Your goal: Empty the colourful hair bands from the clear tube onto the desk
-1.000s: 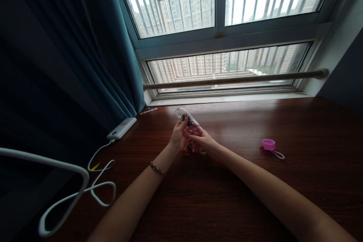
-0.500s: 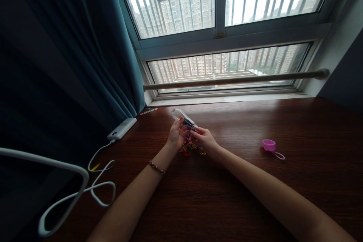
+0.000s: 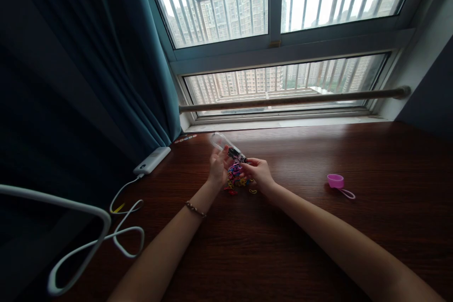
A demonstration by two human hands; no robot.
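Note:
My left hand is closed round a small clear plastic bottle, tipped so its mouth points down to the right. Some dark bands still sit near the mouth. A heap of small coloured rubber bands lies on the dark wooden table just under the mouth, between my hands. My right hand is at the mouth end, fingers pinched there; what they hold is too small to make out.
A pink bottle cap with a loop lies to the right. A white power bank with a looping white cable sits at the left by the teal curtain. A rail and window run along the back.
The bottle has tilted further, its closed end swinging left and its mouth lower. More coloured bands now lie in the heap on the table. My right hand moved slightly right.

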